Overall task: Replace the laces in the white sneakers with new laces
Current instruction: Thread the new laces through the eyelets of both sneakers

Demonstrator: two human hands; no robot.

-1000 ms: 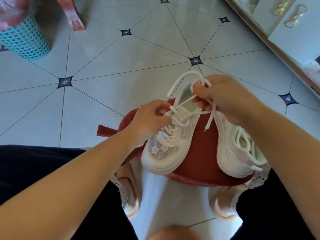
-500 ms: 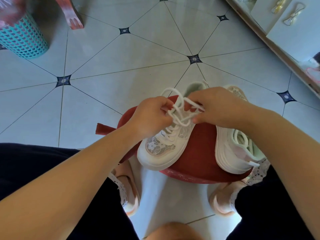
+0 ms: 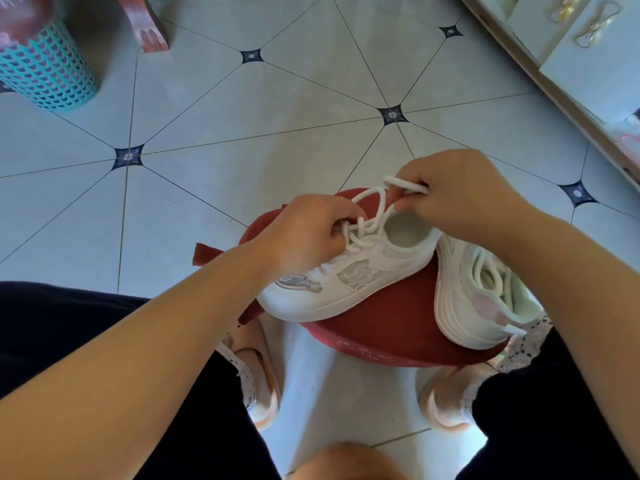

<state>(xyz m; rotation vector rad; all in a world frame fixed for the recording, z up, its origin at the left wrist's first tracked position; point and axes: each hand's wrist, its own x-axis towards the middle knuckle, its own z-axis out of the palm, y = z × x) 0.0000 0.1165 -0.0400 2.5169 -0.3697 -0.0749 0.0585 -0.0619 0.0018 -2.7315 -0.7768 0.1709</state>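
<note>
head view, looking down. a low round red stool stands on the pale tiled floor at centre frame, between the person's knees in dark trousers. on its seat rests a white low-top sneaker with lace-pattern mesh panels, sole down, toe toward the lower left and heel opening toward the upper right. a white cord shoelace runs through its upper eyelets, crosses over the tongue and rises in loops above the shoe. the left hand, fingers curled, pinches the shoelace at the crossing just above the eyelets. the right hand, likewise clenched, grips a loop of the same shoelace above the heel opening, so the cord spans the gap between the two hands. a second white sneaker lies tipped on its side at the right edge of the stool, just beside the first, its sole turned toward it; its own loose white lace shows in loops, and the right forearm hides part of it. a turquoise perforated plastic basket and a red furniture leg stand at the upper left of the frame. a pale cabinet with bow-shaped handles fills the upper right.
</note>
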